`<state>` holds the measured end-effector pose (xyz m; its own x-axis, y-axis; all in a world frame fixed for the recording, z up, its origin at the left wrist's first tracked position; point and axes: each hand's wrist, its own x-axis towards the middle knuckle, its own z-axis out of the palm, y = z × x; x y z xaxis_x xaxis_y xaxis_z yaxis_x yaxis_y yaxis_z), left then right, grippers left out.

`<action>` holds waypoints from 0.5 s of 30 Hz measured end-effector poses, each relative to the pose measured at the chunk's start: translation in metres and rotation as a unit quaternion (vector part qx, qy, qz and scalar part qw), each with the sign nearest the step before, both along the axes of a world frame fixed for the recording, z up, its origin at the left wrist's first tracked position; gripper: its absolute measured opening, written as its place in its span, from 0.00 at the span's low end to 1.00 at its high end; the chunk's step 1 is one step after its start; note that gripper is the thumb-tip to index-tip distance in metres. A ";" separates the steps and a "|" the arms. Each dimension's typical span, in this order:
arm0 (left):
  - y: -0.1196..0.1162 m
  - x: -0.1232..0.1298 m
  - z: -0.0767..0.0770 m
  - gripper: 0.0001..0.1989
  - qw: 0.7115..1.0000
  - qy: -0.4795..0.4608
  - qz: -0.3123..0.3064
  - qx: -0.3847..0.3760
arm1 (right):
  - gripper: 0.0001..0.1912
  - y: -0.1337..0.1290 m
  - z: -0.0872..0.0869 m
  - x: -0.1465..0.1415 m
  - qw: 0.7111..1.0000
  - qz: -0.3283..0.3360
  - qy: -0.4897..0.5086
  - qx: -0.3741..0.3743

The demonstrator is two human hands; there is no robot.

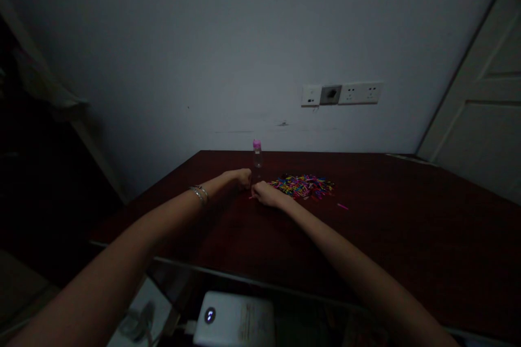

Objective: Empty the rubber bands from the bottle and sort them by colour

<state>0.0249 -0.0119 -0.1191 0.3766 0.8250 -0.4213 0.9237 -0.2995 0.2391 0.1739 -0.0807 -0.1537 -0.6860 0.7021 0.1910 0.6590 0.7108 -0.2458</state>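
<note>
Both arms reach forward over the dark red-brown table. My left hand [244,178] is closed, close to the base of a clear bottle with a pink cap [257,145]. A metal bracelet [199,193] circles that wrist. Just right of it, my right hand [264,193] is closed too, fingers turned toward the left hand. A small pinkish piece [251,197] shows at its fingertips, too small to tell whether it is gripped. Beside the right hand lies a heap of small, thin, multicoloured pieces [305,186]. What either hand holds is hidden.
One pink strip [342,206] lies apart, right of the heap. Below the table's front edge sits a white power bank [234,317] with a lit display and a plugged cable. Sockets [360,93] are on the wall behind; a white door [480,103] stands at the right.
</note>
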 end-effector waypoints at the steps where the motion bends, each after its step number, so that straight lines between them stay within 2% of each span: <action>1: -0.003 0.002 0.001 0.03 1.000 0.004 0.003 0.005 | 0.07 0.000 0.000 0.002 1.000 -0.001 -0.005 0.003; 4: -0.008 0.006 0.003 0.03 1.000 -0.017 0.013 0.015 | 0.07 0.002 0.004 0.013 1.000 -0.014 0.003 0.012; 8: -0.005 0.016 0.004 0.02 0.990 -0.129 0.039 0.036 | 0.08 0.010 0.019 0.049 0.994 -0.068 0.068 0.050; 11: 0.001 0.030 0.010 0.03 0.964 -0.248 0.064 0.064 | 0.09 0.019 0.030 0.086 0.981 -0.122 0.122 0.094; 13: 0.004 0.039 0.016 0.06 0.945 -0.315 0.065 0.061 | 0.08 0.023 0.034 0.108 0.979 -0.145 0.121 0.081; 15: 0.006 0.045 0.023 0.09 0.939 -0.334 0.059 0.055 | 0.08 0.024 0.034 0.122 0.979 -0.155 0.115 0.058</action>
